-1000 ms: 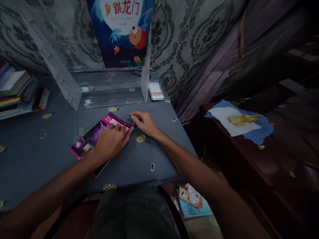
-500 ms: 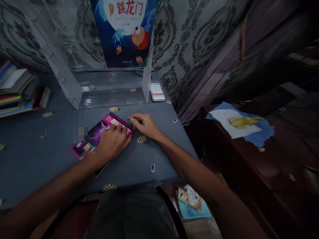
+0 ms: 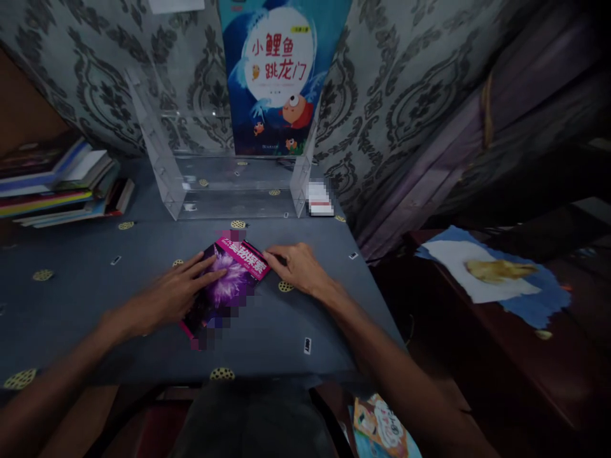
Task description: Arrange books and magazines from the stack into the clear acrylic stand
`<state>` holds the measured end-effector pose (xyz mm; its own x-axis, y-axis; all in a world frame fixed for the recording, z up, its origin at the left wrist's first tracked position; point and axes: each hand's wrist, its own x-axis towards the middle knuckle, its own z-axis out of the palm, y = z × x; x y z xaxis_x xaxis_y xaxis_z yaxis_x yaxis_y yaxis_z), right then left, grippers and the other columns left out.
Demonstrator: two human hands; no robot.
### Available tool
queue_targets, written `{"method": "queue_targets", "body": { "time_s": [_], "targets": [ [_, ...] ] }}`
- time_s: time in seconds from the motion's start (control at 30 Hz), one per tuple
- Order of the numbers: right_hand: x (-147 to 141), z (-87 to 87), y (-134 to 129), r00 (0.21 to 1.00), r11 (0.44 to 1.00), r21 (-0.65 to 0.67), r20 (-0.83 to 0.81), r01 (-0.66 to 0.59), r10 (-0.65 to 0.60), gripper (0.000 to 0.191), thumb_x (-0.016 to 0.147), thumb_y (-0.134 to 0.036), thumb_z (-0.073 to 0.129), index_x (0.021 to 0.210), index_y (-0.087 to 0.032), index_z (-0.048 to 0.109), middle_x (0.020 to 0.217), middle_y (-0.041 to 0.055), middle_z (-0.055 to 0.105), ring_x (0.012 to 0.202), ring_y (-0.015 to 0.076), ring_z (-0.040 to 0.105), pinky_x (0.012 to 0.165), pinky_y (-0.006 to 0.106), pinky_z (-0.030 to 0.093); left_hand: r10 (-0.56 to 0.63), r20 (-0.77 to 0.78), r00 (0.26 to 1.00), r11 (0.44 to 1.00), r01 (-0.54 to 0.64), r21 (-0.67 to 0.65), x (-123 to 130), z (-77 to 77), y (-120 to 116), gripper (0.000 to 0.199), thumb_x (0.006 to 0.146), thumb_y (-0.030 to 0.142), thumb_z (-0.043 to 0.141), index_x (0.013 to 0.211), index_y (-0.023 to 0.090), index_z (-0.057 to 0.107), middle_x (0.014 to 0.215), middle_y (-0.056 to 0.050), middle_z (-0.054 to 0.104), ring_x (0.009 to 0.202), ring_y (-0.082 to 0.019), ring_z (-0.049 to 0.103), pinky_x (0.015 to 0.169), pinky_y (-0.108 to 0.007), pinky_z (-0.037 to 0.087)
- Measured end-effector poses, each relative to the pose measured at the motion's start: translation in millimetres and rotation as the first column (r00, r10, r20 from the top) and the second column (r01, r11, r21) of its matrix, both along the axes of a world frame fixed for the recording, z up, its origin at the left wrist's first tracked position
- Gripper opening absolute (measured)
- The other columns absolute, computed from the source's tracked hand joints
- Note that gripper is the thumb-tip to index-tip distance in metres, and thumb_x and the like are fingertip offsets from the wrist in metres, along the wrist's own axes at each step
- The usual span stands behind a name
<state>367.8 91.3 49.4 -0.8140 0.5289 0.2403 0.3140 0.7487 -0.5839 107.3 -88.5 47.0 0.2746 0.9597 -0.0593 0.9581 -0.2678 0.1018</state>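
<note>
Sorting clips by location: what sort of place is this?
Probably a room in a home, with a desk for reading. Signs: the table with a pineapple-print cover, the book stack on its left side, and what looks like a gathered curtain at right.

left hand (image 3: 179, 289): palm down, splayed | right hand (image 3: 301, 268): loosely curled

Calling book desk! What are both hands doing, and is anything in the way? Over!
Left hand open across purple book. Right hand at its right corner. Book cover-up on desk. Clear stand beyond, apart from hands.
</note>
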Motion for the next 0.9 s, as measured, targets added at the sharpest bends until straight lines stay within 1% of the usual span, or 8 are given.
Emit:
{"method": "queue_targets", "body": {
  "time_s": [0.07,0.17,0.27,0.33,0.47,0.57,0.73,0.9],
  "targets": [
    [-3.2,0.0,1.7,1.0,1.0,-0.009,0.015,0.001,-0.001,0.032,0.099,-0.024,0.05,0.077,-0.017,0.073,0.062,-0.0001,0.064,0.056,0.0118,0.05,0.059,0.026,0.03,0.022,0.003,1.0,1.0,-0.022,0.018,1.2,-4.3,-2.2,0.081,0.083,0.004,0.044,0.156,0.038,0.033,0.165,-0.001,0.032,0.153,-0.029,0.028,0.115,-0.05,0.043],
    [-7.4,1.2,3.1,0.999,1.0,-0.006,0.038,0.009,-0.009,0.03,0.099,-0.021,0.05,0.08,-0.018,0.073,0.065,0.0008,0.066,0.057,0.0135,0.052,0.062,0.028,0.034,0.063,0.014,0.998,0.997,-0.063,0.04,8.7,-4.9,-1.9,0.08,0.083,0.003,0.044,0.156,0.037,0.035,0.164,-0.002,0.034,0.152,-0.03,0.029,0.116,-0.052,0.042],
    [-6.2,5.1,-2.4,0.998,0.995,0.098,0.067,-0.008,0.002,0.022,0.097,-0.02,0.056,0.085,-0.019,0.074,0.073,0.0045,0.071,0.074,0.0192,0.06,0.074,0.031,0.04,0.078,0.022,0.997,0.996,-0.079,0.031,15.4,0.0,-1.6,0.078,0.085,0.005,0.044,0.155,0.036,0.036,0.163,-0.002,0.036,0.152,-0.03,0.03,0.115,-0.053,0.043],
    [-2.5,8.8,-10.4,0.992,0.989,0.147,0.129,-0.009,-0.01,0.019,0.096,-0.021,0.057,0.09,-0.019,0.075,0.079,0.0065,0.073,0.084,0.0219,0.061,0.08,0.033,0.041,0.099,0.003,0.995,0.995,-0.099,0.001,18.7,4.0,-1.9,0.076,0.087,0.006,0.043,0.155,0.037,0.035,0.164,-0.002,0.035,0.152,-0.03,0.029,0.114,-0.056,0.042],
    [3.0,16.2,-27.9,0.959,0.995,0.098,0.277,0.032,-0.058,0.025,0.101,-0.023,0.049,0.109,-0.02,0.072,0.092,0.0068,0.075,0.085,0.0186,0.065,0.079,0.028,0.043,0.143,-0.019,0.99,0.989,-0.143,-0.035,22.1,8.0,-2.9,0.074,0.089,0.007,0.041,0.156,0.039,0.033,0.165,0.001,0.032,0.154,-0.03,0.026,0.116,-0.056,0.038],
    [0.8,19.3,-35.3,0.943,0.996,0.061,0.321,0.072,-0.088,0.026,0.103,-0.024,0.047,0.111,-0.02,0.071,0.097,0.0069,0.076,0.086,0.0176,0.069,0.076,0.025,0.042,0.139,0.014,0.99,0.99,-0.139,-0.013,22.0,6.0,-3.8,0.072,0.09,0.007,0.04,0.155,0.039,0.035,0.164,0.002,0.035,0.153,-0.029,0.028,0.118,-0.053,0.038],
    [-9.5,14.0,-28.5,0.949,0.988,0.053,0.275,0.147,-0.156,0.025,0.1,-0.019,0.049,0.098,-0.018,0.074,0.093,0.0079,0.078,0.083,0.0192,0.072,0.071,0.026,0.042,0.16,0.038,0.986,0.987,-0.161,0.018,21.6,-2.5,0.8,0.073,0.09,0.007,0.041,0.156,0.038,0.034,0.163,0.0,0.037,0.152,-0.03,0.031,0.115,-0.053,0.041],
    [-26.2,1.5,-3.6,0.964,0.979,0.079,0.176,0.189,-0.2,0.024,0.097,-0.016,0.051,0.1,-0.016,0.075,0.098,0.0092,0.079,0.088,0.0208,0.072,0.076,0.027,0.046,0.189,0.093,0.978,0.98,-0.194,0.054,25.0,-6.3,17.7,0.063,0.093,0.012,0.043,0.153,0.032,0.04,0.16,-0.006,0.043,0.148,-0.029,0.038,0.112,-0.048,0.046]
  ]
}}
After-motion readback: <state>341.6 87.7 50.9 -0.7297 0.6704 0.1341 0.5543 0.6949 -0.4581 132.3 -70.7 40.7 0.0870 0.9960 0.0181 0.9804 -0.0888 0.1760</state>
